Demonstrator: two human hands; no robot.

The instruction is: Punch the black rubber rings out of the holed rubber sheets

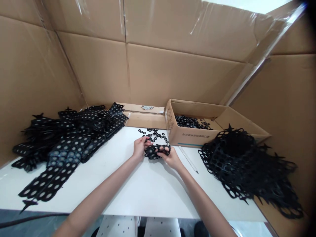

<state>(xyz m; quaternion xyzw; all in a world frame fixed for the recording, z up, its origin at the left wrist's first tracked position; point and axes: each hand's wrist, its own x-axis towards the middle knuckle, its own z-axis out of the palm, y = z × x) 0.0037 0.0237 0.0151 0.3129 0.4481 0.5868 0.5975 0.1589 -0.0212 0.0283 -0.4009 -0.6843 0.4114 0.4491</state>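
Near the middle of the white table, a black rubber sheet with rows of round holes [153,154] is bunched between my two hands. My right hand [172,158] grips its right end, fingertips showing through the holes. At its upper left, my left hand [140,147] is closed in a pinch on the sheet's edge; a small ring may be between these fingertips, too small to be sure. Several loose black rings [161,136] lie scattered on the table just beyond my hands.
To the left lies a heap of black sheets with pale discs [66,144]. A cardboard box [192,136] holding many rings stands back right, a white pen-like stick [189,160] before it. Holed black sheets [247,164] pile up at right. Cardboard walls [153,72] surround the table.
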